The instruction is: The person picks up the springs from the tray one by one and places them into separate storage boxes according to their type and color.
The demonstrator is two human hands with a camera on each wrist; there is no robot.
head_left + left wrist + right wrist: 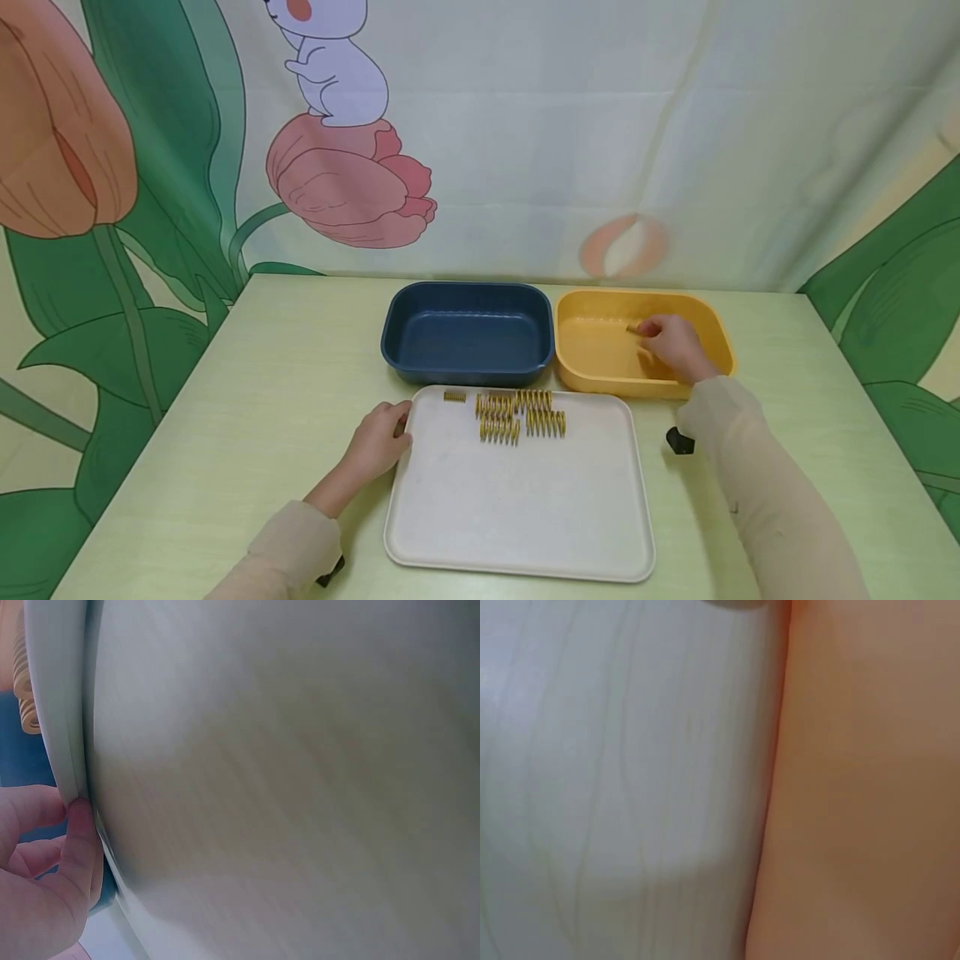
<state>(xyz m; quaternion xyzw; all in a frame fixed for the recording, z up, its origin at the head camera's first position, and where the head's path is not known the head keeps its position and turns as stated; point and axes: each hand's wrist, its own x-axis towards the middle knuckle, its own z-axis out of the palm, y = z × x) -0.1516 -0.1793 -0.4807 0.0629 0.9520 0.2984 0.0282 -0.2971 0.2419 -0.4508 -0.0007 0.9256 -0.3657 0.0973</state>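
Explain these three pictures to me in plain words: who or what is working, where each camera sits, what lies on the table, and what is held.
A person works with two bare hands; there is no machine. The wide picture comes from a camera on the head, the two blurry close-ups from cameras on each wrist.

On the pale green table lie a white rectangular plastic tray, a dark blue plastic bin and a yellow plastic bin. Small golden metal coil springs sit on the tray.

The left hand grips the tray's left edge. The right hand is inside the yellow bin, pinching one small golden spring.
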